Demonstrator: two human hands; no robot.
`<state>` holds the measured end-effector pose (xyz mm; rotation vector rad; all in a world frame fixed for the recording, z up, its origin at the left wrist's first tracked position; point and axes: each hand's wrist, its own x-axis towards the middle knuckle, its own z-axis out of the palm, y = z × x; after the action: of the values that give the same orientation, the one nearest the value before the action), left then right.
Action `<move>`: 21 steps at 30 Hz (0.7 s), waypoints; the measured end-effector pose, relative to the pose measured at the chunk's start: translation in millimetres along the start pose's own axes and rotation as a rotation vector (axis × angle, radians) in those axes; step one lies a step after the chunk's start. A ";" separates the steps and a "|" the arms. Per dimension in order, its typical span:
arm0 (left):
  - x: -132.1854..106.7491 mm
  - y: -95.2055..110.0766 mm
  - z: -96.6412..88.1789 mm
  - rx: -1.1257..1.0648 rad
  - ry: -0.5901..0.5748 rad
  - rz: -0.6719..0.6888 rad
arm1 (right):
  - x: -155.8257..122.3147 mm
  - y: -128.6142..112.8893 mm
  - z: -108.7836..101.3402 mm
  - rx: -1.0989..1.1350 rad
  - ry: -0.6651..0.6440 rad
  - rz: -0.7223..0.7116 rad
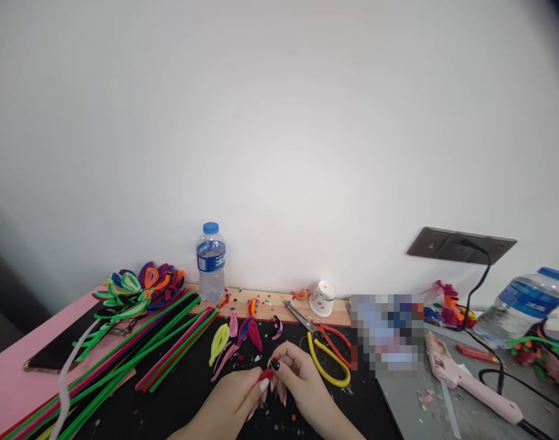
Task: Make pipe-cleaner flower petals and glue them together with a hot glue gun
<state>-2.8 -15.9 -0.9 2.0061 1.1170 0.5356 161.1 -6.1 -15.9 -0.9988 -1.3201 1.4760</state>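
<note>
My left hand (237, 396) and my right hand (298, 380) meet low in the middle of the head view, over a black mat (169, 409). Pinched between the left fingertips is a small red fuzzy piece (266, 374), mostly covered by the fingers; it looks like pipe cleaner. The right fingers are bent and pressed close against it. Just beyond the hands lie a yellow pipe-cleaner loop (219, 343), a pink one (233, 324) and a magenta one (254, 336). Scissors (310, 327) with red and yellow handles rest open to the right.
Long pipe cleaners (123, 366) and a bundle of looped ones (133, 287) cover the left. A water bottle (210, 263) and an upturned paper cup (323, 298) stand by the wall. At right lie a pink glue gun (476, 391), its black cord (467, 305) and another bottle (527, 302).
</note>
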 end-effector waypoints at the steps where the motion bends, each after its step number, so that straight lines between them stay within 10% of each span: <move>1: -0.5 1.1 -0.1 -0.026 0.012 -0.010 | 0.3 0.1 -0.4 0.009 -0.001 -0.010; 21: 0.4 -0.9 -3.3 0.132 -0.043 0.094 | -10.0 -19.8 3.6 -0.479 -0.154 -0.116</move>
<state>-5.2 -14.0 0.5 2.1828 1.0602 0.4754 162.4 -16.1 4.2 -1.0972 -1.8671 1.1903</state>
